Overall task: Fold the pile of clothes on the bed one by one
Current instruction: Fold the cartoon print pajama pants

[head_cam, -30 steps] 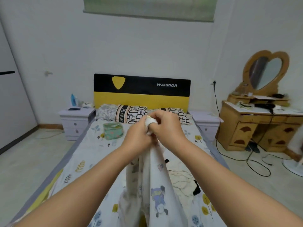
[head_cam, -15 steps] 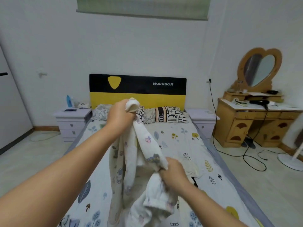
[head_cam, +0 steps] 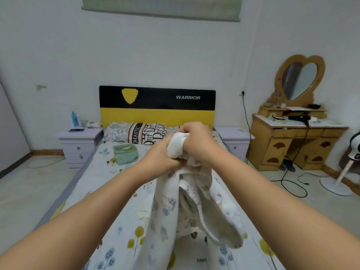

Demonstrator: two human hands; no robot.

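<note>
Garment point(head_cam: 175, 209) is gripped bunched at its top by left hand point(head_cam: 161, 154) and right hand point(head_cam: 196, 141) above the bed point(head_cam: 109, 191), apparently being straightened; spreading flat is judged next.

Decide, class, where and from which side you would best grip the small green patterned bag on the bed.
Grip the green bag across its narrow width, coming straight down from above. It lies flat and alone on the bed sheet near the pillows, so probably nothing blocks that approach.

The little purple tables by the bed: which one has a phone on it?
The bedside table left of the bed. A dark phone lies on top, beside a blue bottle. The right one shows no phone.
</note>
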